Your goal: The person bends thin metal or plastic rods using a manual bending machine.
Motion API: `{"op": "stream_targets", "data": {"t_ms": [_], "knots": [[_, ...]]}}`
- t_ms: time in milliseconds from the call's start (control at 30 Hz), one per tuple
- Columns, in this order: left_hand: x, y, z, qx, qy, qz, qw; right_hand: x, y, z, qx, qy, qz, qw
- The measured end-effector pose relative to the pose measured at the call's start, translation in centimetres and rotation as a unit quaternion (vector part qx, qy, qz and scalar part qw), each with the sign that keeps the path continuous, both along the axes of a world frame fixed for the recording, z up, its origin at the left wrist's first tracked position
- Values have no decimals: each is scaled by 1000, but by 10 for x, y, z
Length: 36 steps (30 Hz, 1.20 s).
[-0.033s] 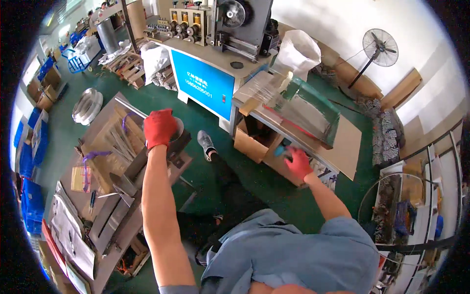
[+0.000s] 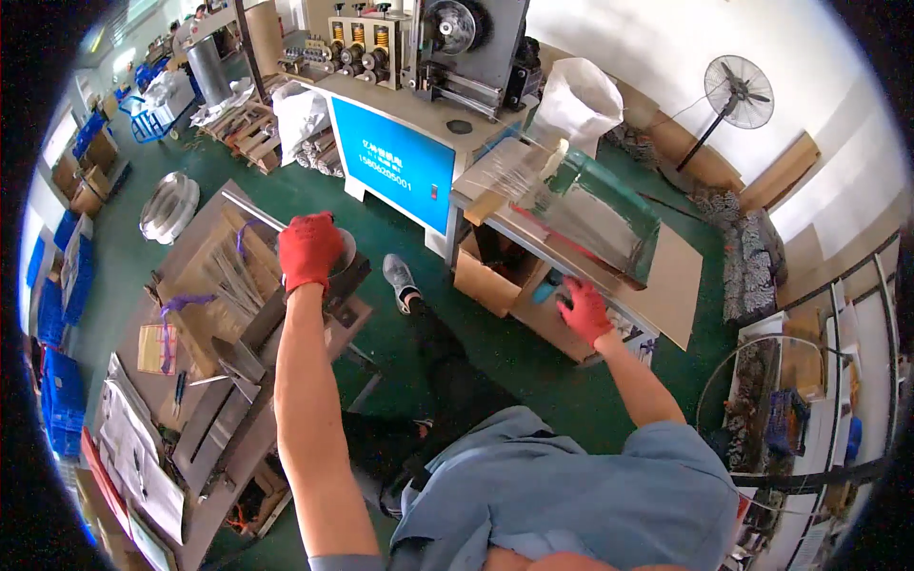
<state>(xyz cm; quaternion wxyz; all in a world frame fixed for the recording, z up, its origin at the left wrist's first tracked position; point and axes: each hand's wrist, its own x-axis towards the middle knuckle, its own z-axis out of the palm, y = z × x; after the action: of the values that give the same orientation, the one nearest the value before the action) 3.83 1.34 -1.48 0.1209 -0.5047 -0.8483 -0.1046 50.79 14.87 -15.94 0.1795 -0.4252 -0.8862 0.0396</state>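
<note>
My left hand (image 2: 309, 252), in a red glove, is closed over the far right end of the workbench (image 2: 217, 483). What its fingers wrap round is hidden beneath the glove. A pale metal rod (image 2: 255, 208) runs up to it, and a grey round part (image 2: 345, 249) shows just to its right. My right hand (image 2: 583, 312), also red-gloved, reaches beside the lower shelf of the machine-side table with its fingers apart. Just left of those fingertips lies a small blue thing (image 2: 544, 291). A cardboard box (image 2: 487, 284) sits to its left. Thin strips (image 2: 234, 277) lie in a wooden tray (image 2: 196, 335) on the bench.
A machine with rollers and a blue panel (image 2: 392, 157) stands ahead. On the right-hand table is a glassy, greenish clear sheet or box (image 2: 605, 209). Beyond are a white sack (image 2: 578, 103) and a standing fan (image 2: 740, 92). Racks (image 2: 809, 381) line the far right.
My right hand has shifted very slightly, and its fingers now sit a little apart from the blue thing. My left hand stays in place.
</note>
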Motion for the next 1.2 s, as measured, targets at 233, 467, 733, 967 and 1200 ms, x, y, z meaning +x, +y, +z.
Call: {"op": "stream_targets", "data": {"t_ms": [233, 467, 733, 967, 1200], "knots": [[-9, -2, -8, -28, 32, 14, 999, 2, 49, 49, 133, -105, -68, 983], [5, -5, 4, 13, 9, 2, 1000, 12, 96, 34, -4, -144, -91, 985], [-6, -4, -10, -1, 38, 12, 999, -6, 95, 47, -48, -168, -31, 984], [-3, -3, -7, -4, 61, 10, 998, -6, 116, 70, -122, -193, 33, 973], [-5, 1, -8, -26, 70, 27, 997, -53, 204, 57, -291, -184, 59, 937]]}}
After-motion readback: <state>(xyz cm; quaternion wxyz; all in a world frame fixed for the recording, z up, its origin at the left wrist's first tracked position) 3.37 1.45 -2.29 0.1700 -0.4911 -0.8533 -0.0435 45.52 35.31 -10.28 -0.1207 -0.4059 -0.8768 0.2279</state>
